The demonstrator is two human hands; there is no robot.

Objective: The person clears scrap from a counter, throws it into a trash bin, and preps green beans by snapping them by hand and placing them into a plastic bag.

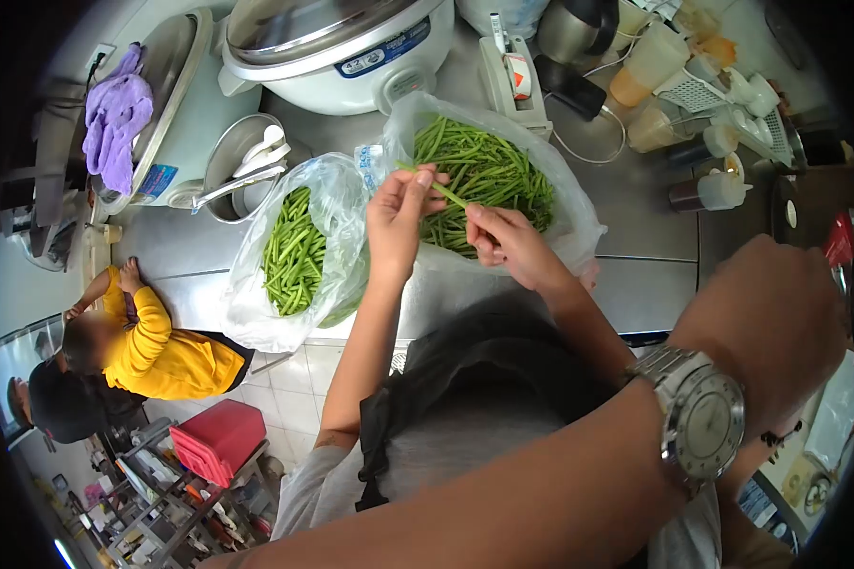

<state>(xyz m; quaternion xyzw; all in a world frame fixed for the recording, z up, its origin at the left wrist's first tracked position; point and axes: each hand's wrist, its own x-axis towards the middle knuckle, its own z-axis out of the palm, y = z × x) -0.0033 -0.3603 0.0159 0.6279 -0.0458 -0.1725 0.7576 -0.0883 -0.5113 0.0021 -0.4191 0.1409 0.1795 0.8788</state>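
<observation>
Between my two hands runs a single green bean, held over an opened plastic bag. My left hand pinches one end between thumb and fingers. With thumb and forefinger closed, my right hand grips the other end. Long green beans fill that bag, right beneath my hands. Left of my left wrist, a second plastic bag contains shorter green bean pieces.
Another person's forearm with a wristwatch crosses close in the foreground. Behind the bags stand a rice cooker, a metal pot with utensils and a white device. Sauce bottles are at right; a person in yellow is at left.
</observation>
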